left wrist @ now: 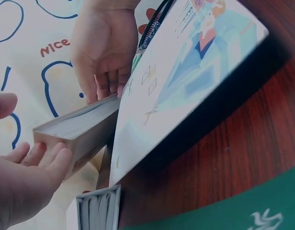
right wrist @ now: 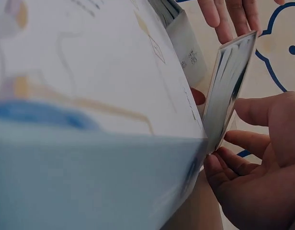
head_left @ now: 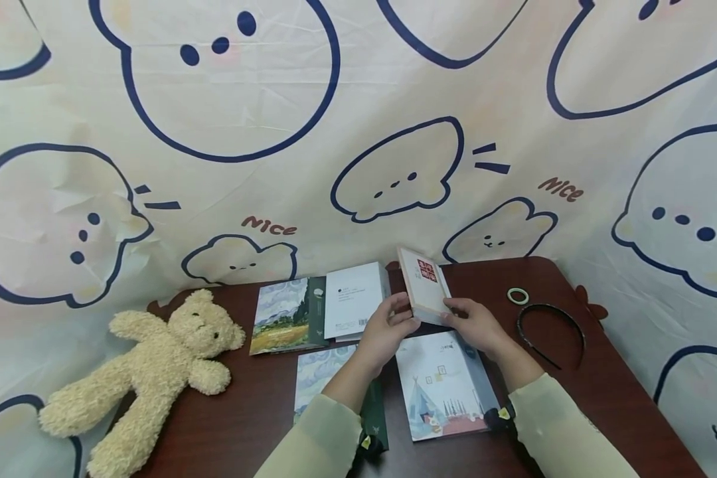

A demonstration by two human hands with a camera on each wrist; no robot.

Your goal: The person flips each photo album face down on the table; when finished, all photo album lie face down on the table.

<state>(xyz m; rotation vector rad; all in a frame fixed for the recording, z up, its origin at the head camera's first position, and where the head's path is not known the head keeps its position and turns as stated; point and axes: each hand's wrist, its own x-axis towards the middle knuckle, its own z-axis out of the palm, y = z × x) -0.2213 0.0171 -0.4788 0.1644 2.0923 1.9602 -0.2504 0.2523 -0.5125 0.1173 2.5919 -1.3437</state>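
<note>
A cream book [head_left: 425, 282] with a red square on its cover is held tilted up off the table, between both hands. My right hand [head_left: 477, 325] pinches its right side, the thumb on the cover and the fingers behind, as the right wrist view shows. At the opposite side is my left hand [head_left: 385, 332]. Its fingers [left wrist: 54, 158] lie against the book's spine, with the thumb standing apart from it. Below the hands lies a thick white book [head_left: 439, 392] with a tent drawing. A white-backed book [head_left: 355, 302] is just left of the raised one.
A landscape-painting book [head_left: 283, 312] lies at the back, and another painted cover [head_left: 317, 372] is partly behind the left forearm. The teddy bear [head_left: 161, 365] fills the left side. On the right are a pale green ring [head_left: 518, 296] and a black headband [head_left: 581, 332]. A printed cloth hangs behind the table.
</note>
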